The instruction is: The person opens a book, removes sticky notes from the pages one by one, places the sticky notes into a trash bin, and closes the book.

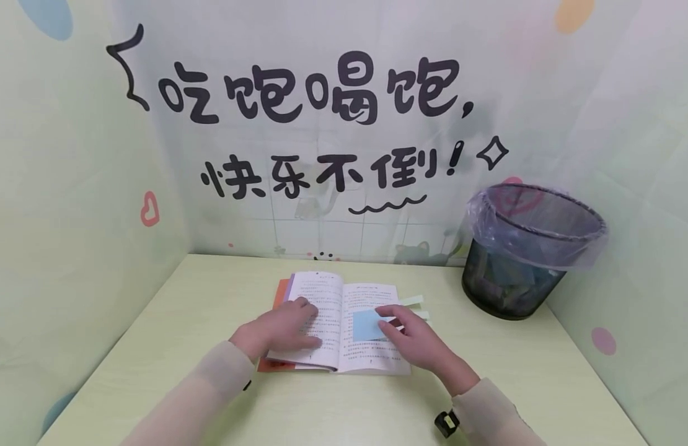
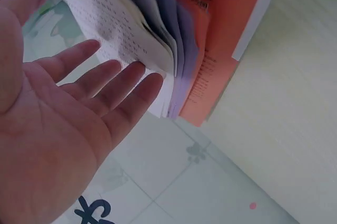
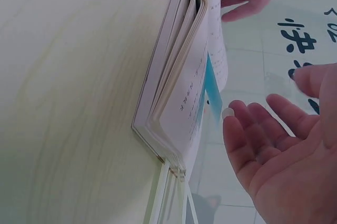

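Note:
An open book (image 1: 372, 362) lies on the table, printed pages facing up, its orange cover (image 1: 277, 365) showing at the left. On the right page sits a light blue sticky note (image 1: 366, 326); in the right wrist view this blue note (image 3: 212, 95) stands up from the page at one edge. My left hand (image 1: 279, 325) is over the left page, fingers extended. In the left wrist view that hand (image 2: 63, 124) is spread beside the page edges. My right hand (image 1: 419, 341) is at the note's right side, thumb and fingers apart; the right wrist view shows nothing gripped.
Pale paper strips (image 1: 413, 301) stick out from the book's right edge. A black wastebasket (image 1: 514, 285) with a translucent purple liner (image 1: 573, 254) stands at the back right of the table (image 1: 299, 409). Printed fabric walls (image 1: 70, 217) enclose the table at the back and sides.

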The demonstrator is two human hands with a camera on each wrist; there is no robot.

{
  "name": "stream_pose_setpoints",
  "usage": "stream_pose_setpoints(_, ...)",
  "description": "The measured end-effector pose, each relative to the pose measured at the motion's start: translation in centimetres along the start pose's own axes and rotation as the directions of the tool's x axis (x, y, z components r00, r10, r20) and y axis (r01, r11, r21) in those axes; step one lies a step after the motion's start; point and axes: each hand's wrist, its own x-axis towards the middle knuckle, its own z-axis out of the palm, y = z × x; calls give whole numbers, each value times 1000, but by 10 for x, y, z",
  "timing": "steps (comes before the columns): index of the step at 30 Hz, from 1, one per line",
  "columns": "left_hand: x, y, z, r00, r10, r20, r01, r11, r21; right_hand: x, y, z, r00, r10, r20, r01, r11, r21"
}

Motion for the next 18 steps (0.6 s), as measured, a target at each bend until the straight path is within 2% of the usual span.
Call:
stream_pose_setpoints(5, 2, 9, 10, 1000, 20, 17, -21, 998, 57, 3, 1, -1, 999, -12, -29, 11, 999, -36)
stream_pose_setpoints(13, 10, 22, 20, 994, 107, 7, -107, 991, 76, 7, 4, 0, 999, -4, -35, 1, 996, -85)
stream_pose_setpoints(18, 15, 27, 23, 994, 110, -7, -108, 990, 90, 8, 4, 1, 1000, -14, -20, 12, 992, -123)
